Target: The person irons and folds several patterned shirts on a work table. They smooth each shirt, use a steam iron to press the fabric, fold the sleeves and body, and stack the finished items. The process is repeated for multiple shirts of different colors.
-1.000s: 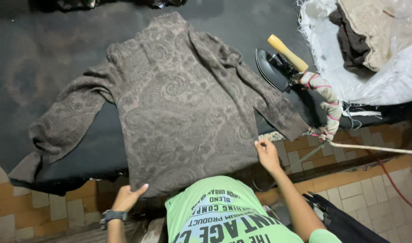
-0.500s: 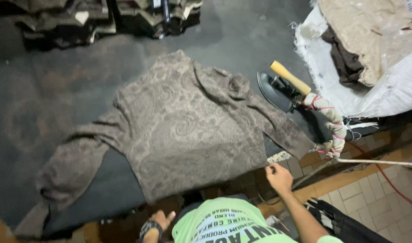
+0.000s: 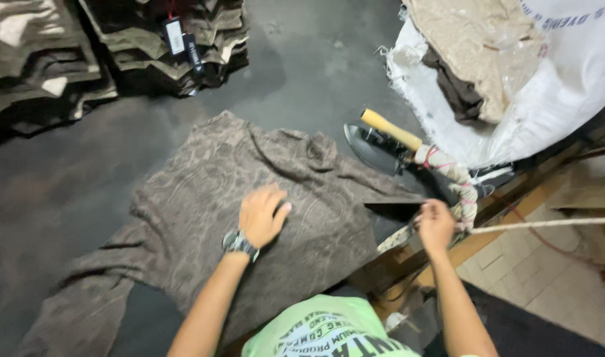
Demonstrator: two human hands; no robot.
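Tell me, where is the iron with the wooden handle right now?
The iron sits on the dark table, right of the patterned sweater, just beyond the right hand and beside the white sack.

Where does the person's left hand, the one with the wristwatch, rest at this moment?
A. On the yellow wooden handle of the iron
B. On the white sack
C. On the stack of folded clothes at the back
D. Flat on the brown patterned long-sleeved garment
D: the left hand lies palm down on the brown patterned long-sleeved garment, away from the iron.
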